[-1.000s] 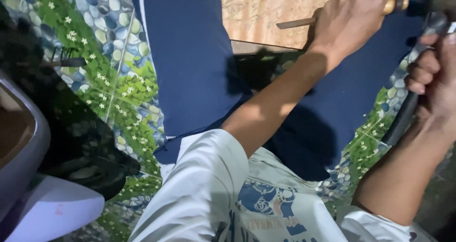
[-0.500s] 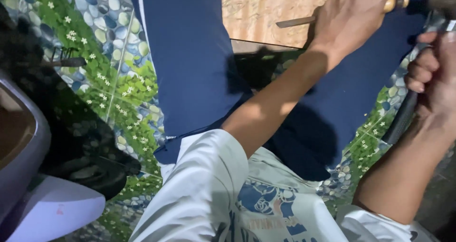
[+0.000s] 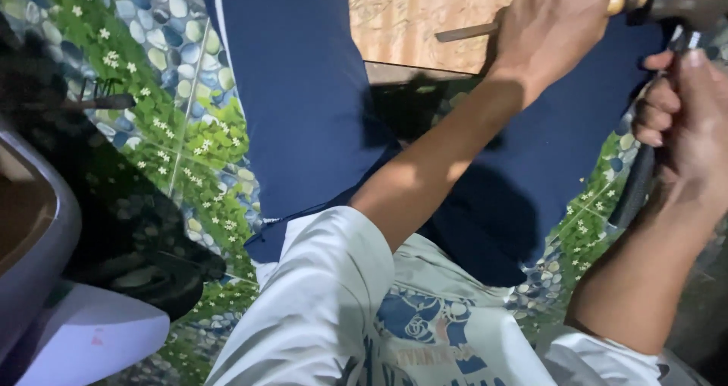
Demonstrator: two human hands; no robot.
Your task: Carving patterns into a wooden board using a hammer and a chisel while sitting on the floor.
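Floor mat (image 3: 174, 128) w/ green leaf, white flower & blue pebble print is lying under everything, filling the left side and showing again at lower right. On it the person is sitting in dark blue trousers (image 3: 303, 105), legs spread, and a white printed T-shirt (image 3: 394, 333) is filling the bottom centre. A grey-white moulded plastic body (image 3: 45, 280) is sitting at far left, partly in dark shadow; can't tell what it is. A pale wood board (image 3: 409, 14) is lying betw. the legs at top centre, grain running roughly away from the person.

Left hand (image 3: 553, 29) is reaching across the body to the top of frame, clenched around a chisel (image 3: 470, 31). Chisel's long axis is lying nearly horizontal, tilting slightly: flat blade end pointing left & a bit down over the board, wooden handle w/ brass ferrule sticking out right of the fist. Whether the tip is touching the wood can't be told.

Right hand (image 3: 682, 120) is at the right edge, fingers curled tight around a dark handle of a striking tool (image 3: 682, 10), whose head is sitting just beside the chisel's butt end, approx. in line w/ it. So the right hand is the nearer one to the butt; the left is the nearer to the board.
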